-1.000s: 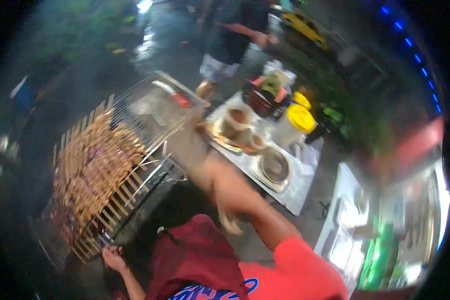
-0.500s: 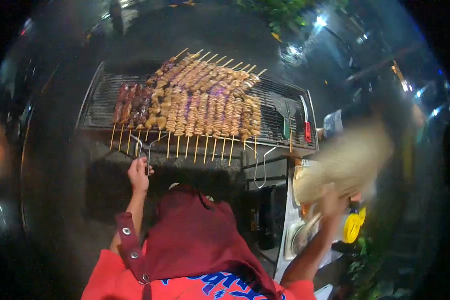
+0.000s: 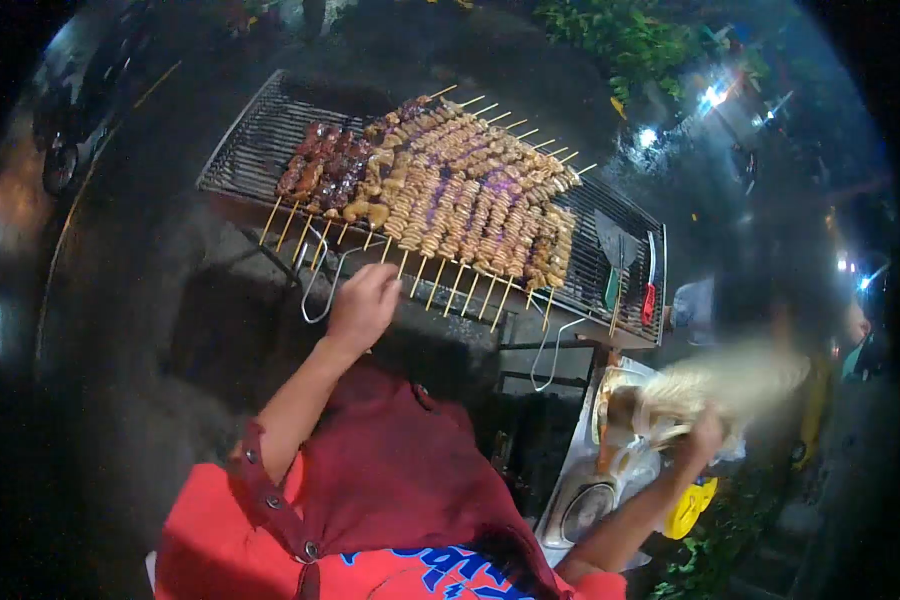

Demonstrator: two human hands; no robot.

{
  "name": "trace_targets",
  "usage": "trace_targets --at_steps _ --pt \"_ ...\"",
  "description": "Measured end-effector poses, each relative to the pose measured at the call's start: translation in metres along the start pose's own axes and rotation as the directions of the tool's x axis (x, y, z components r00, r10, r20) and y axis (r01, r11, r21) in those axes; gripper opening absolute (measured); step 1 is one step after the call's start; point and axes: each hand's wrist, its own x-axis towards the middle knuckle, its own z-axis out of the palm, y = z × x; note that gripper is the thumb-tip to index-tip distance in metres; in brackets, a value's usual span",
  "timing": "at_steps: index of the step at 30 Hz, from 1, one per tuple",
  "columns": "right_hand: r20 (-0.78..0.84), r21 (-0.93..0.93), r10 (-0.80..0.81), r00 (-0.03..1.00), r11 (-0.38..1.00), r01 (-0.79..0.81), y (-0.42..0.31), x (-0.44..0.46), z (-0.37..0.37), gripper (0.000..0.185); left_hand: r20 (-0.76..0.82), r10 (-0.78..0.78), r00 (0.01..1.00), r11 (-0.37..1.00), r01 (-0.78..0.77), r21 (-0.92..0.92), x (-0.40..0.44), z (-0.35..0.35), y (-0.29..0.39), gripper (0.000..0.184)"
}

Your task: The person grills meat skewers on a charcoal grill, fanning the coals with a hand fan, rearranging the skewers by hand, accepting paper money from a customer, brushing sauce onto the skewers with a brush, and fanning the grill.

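Facing a grill (image 3: pixel 242 150) across the frame's upper middle, loaded with skewers (image 3: pixel 470 205). Holding the left hand (image 3: pixel 365 308) by bare stick ends (image 3: pixel 454 292), left of centre, too close to tell whether touching. Gripping a pale, motion-blurred fan (image 3: pixel 740 380) with the right hand (image 3: pixel 706 435), lower right, partly covering a counter (image 3: pixel 577 458).

Illegible blue lettering (image 3: pixel 450 572) on red shirt (image 3: pixel 215 520)

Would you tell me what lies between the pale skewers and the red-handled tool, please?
In the head view, a green-handled spatula and a thin stick lie between the pale skewers and the red-handled tool.
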Motion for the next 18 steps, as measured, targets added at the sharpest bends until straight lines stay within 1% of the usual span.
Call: trace_targets --at_steps 1,3,4,6,7,8,9,10,12,13,14,15,16,17,18 --pt "0.047 -0.044 -0.055 0.997 0.997 0.057 0.018 0.009 -0.009 0.033 0.081 -0.05 0.995 0.997 0.045 0.056 0.005 0.011 0.0 0.014" --pt "0.194 -0.267 -0.159 0.968 0.941 0.208 0.009 0.027 -0.027 0.033 0.238 -0.138 0.961 0.979 0.096 0.18 0.022 0.024 0.001 0.017" --pt "0.267 -0.366 -0.188 0.945 0.887 0.28 0.004 0.03 -0.038 0.034 0.291 -0.203 0.935 0.958 0.128 0.256 0.028 0.029 0.005 0.017" --pt "0.416 -0.532 -0.203 0.887 0.736 0.418 -0.008 0.028 -0.053 0.034 0.383 -0.34 0.859 0.897 0.172 0.408 0.035 0.035 0.013 0.016" --pt "0.272 -0.488 -0.167 0.948 0.825 0.285 -0.014 0.021 -0.043 0.033 0.396 -0.315 0.862 0.911 0.158 0.38 0.035 0.041 0.006 0.015" --pt "0.067 -0.32 -0.106 0.992 0.94 0.122 -0.022 0.011 -0.02 0.032 0.391 -0.33 0.859 0.908 0.176 0.381 0.036 0.043 0.008 0.015" --pt "-0.044 -0.186 -0.059 0.997 0.981 0.05 -0.032 0.0 -0.004 0.032 0.38 -0.352 0.855 0.902 0.202 0.382 0.037 0.044 0.011 0.015" --pt "0.009 -0.168 -0.071 0.997 0.983 0.071 -0.051 -0.016 0.007 0.031 0.367 -0.374 0.852 0.894 0.225 0.388 0.037 0.043 0.012 0.015" --pt "0.236 -0.192 -0.112 0.965 0.968 0.16 -0.097 -0.045 0.018 0.029 0.336 -0.303 0.892 0.938 0.218 0.269 0.033 0.048 0.001 0.015" --pt "0.221 -0.153 -0.083 0.972 0.981 0.119 -0.103 -0.046 0.017 0.028 0.322 -0.271 0.907 0.955 0.211 0.21 0.028 0.049 -0.005 0.015" --pt "0.083 -0.02 -0.021 0.996 1.0 0.023 -0.102 -0.043 0.022 0.028 0.314 -0.276 0.908 0.954 0.219 0.205 0.026 0.048 -0.006 0.015" --pt "-0.09 0.162 0.031 0.996 0.987 -0.016 -0.103 -0.037 0.032 0.027 0.302 -0.283 0.91 0.953 0.229 0.201 0.025 0.049 -0.005 0.014" --pt "-0.211 0.29 0.054 0.976 0.957 0.01 -0.106 -0.031 0.042 0.026 0.282 -0.296 0.912 0.949 0.249 0.192 0.024 0.052 -0.003 0.014" --pt "-0.107 0.218 0.014 0.994 0.976 0.01 -0.103 -0.021 0.038 0.026 0.323 -0.348 0.88 0.934 0.296 0.199 0.025 0.056 -0.005 0.014" --pt "-0.001 0.151 -0.024 1.0 0.988 0.024 -0.104 -0.01 0.037 0.027 0.312 -0.372 0.874 0.923 0.314 0.222 0.026 0.058 -0.004 0.014"
